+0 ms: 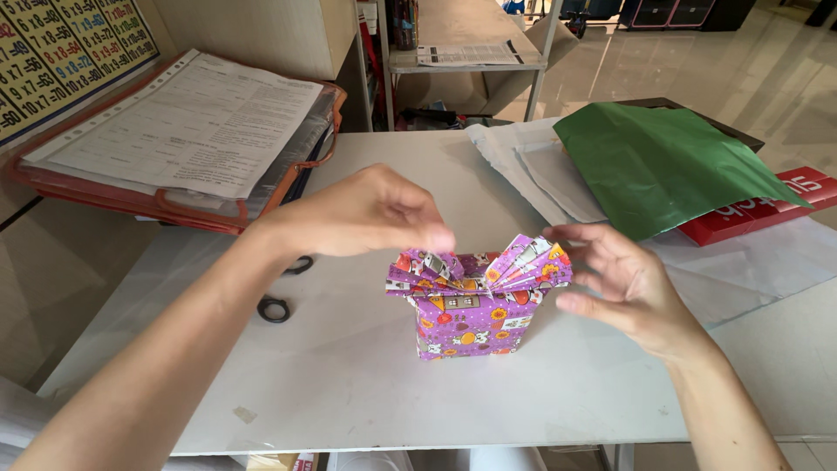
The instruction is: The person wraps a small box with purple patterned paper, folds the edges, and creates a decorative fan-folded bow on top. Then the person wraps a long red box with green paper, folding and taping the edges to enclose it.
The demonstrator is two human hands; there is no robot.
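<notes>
I see the purple wrapped box point(469, 318) standing upright on the white tabletop point(349, 375), between my hands. My left hand point(366, 212) pinches the pleated paper fan at its top left. My right hand point(623, 283) is open beside the right fan, fingers spread, not quite touching.

Bright, even daylight fills the scene, strongest at the upper right, where the glossy floor point(697, 61) shines with pale glare. The white worktop point(349, 375) is well lit, with only soft shadows beneath the forearms. Fingertips of the left hand point(366, 214) smear slightly (motion blur). Straight edges bow near the frame's borders.
</notes>
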